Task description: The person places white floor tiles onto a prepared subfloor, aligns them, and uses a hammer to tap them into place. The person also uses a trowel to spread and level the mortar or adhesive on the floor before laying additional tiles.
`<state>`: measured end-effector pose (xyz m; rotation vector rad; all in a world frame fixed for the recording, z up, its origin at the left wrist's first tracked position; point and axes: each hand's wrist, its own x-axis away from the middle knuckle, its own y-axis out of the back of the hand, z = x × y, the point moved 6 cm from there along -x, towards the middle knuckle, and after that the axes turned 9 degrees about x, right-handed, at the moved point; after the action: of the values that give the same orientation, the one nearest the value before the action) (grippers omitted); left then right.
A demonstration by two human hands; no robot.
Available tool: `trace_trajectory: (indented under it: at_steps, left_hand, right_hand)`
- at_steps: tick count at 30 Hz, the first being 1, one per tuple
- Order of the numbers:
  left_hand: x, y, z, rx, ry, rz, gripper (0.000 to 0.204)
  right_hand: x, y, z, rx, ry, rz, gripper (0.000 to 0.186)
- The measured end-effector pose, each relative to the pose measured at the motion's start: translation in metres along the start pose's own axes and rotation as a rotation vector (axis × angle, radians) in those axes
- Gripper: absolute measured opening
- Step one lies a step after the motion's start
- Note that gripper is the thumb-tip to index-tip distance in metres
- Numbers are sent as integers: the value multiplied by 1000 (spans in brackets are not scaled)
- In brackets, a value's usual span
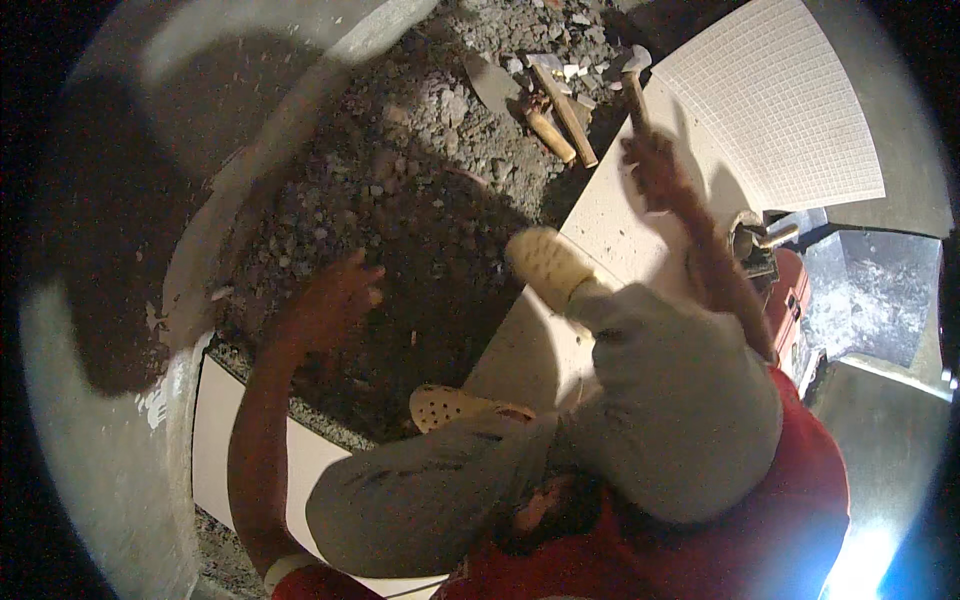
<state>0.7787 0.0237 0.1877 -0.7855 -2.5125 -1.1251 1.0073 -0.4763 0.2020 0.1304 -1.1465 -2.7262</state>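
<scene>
My right hand (658,172) is closed round the handle of a hammer (637,72), its pale head pointing away from me above a smooth cream tile (607,210). Over dark gravelly rubble (420,210), my left hand (335,298) hangs with fingers apart and nothing in it. A trowel (493,86) with a wooden handle lies on the rubble near the hammer. Beside it rests a thin wooden-looking bar (566,112). My feet, in holed cream clogs (548,268), are between my hands, one at the tile and one at the rubble's near edge.
A tile with a gridded back (775,100) stands at the far right. Right of my forearm are a dark metal object with a handle (752,245), a red case (788,300) and grey dusty sheets (875,290). A plastered wall (90,400) borders the left. Another pale tile (215,440) lies near my left forearm.
</scene>
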Motion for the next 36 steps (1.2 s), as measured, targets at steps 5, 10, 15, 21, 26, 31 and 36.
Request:
trace_trajectory:
  at_steps: [5,10,15,21,26,31,36]
  left_hand:
    - [-17,32,0,27,33,-47,45]
    - [-66,31,-22,-50,65,95,44]
    - [-167,-9,-63,135,-112,120,55]
    - [-314,-60,-89,607,277,-291,80]
    - [-375,-104,-85,733,580,-337,88]
    - [-378,-103,-99,630,621,-492,78]
    - [-388,-125,-93,748,629,-418,70]
  right_hand:
    - [-18,27,-26,69,-361,146,41]
    - [-67,12,-48,35,-403,150,43]
    - [-123,-19,-70,-332,-284,74,36]
    - [-257,16,-39,44,221,-192,37]
    - [-365,40,-25,-122,192,-316,36]
    - [-395,-55,-92,396,148,-303,29]
    - [-385,-101,-148,556,709,-226,25]
